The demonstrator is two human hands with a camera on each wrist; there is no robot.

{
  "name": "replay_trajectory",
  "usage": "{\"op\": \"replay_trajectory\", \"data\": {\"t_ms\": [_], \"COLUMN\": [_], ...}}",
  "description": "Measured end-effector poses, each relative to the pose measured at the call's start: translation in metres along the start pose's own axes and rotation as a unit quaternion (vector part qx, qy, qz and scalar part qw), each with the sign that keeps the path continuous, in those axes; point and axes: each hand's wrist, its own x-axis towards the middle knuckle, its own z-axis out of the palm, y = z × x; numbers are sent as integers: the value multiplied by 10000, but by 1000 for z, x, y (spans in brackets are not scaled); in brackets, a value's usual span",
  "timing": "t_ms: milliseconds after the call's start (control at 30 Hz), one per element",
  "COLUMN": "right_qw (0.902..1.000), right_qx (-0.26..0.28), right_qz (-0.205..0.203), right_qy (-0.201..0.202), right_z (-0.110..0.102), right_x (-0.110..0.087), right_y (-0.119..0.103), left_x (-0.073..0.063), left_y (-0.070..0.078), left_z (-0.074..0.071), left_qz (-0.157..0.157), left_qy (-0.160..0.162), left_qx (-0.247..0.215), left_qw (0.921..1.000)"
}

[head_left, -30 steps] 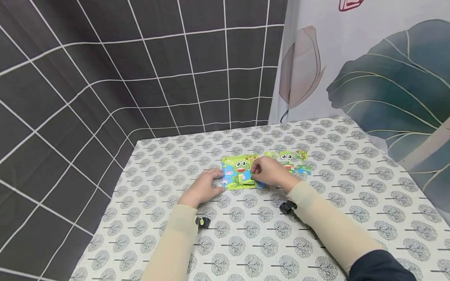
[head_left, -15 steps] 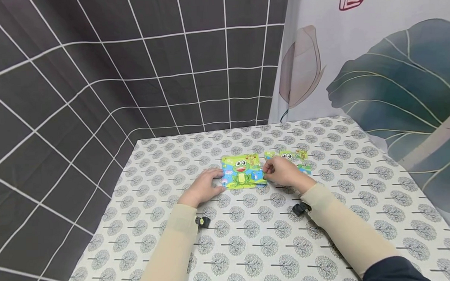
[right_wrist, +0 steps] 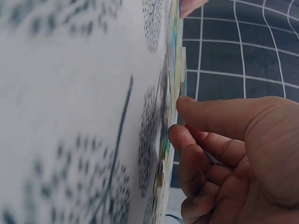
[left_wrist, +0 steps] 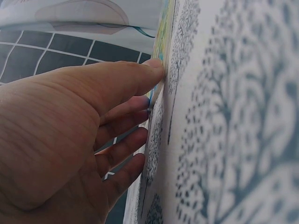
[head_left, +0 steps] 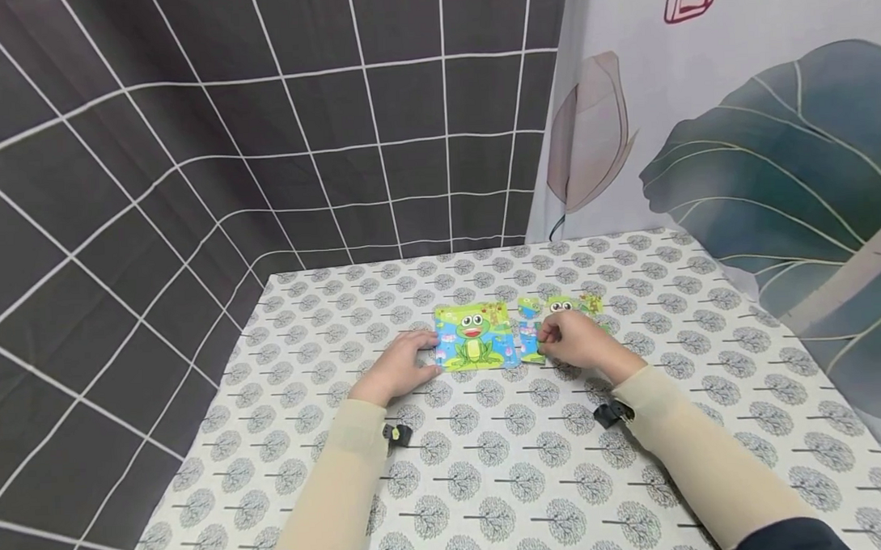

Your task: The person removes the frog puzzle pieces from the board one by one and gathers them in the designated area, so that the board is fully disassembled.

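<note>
A frog picture puzzle (head_left: 473,339) lies on the tree-print tablecloth. My left hand (head_left: 398,365) rests at its left side, thumb and fingertips at the edge. The left wrist view shows that thumb (left_wrist: 152,67) right at the thin edge, the other fingers loosely spread below. My right hand (head_left: 581,340) pinches a blue and green puzzle piece (head_left: 530,341) just right of the puzzle. Seen edge-on in the right wrist view, the piece (right_wrist: 183,65) stands out from between thumb and fingertips, close over the table.
Behind the right hand lie more puzzle pieces: a small green and blue one (head_left: 528,306) and some with frog eyes (head_left: 560,305) and a brown figure (head_left: 591,304), partly covered by the hand. A dark grid curtain (head_left: 407,163) stands behind the table.
My right hand has moved right, off the frog puzzle, carrying the puzzle piece, which now shows beside the puzzle's right edge. The left hand has stayed in place.
</note>
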Motion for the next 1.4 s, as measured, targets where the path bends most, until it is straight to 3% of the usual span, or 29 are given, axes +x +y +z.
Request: {"op": "replay_trajectory", "data": {"t_ms": [200,700,1400], "right_qw": [10000,9995,9995], "right_qx": [38,-45,-31], "right_qz": [-19,9,92], "right_qy": [-55,-317,-298], "right_z": [-3,-2,3], "right_x": [-4,-8,-10], "right_y": [9,2,5], "left_x": [0,0,-1], "left_y": [0,0,0], "left_z": [-1,-2,1], "left_qz": [-12,18,-6], "left_qy": [1,22,2], "left_qx": [18,37,18], "left_qw": [10000,10000,10000]}}
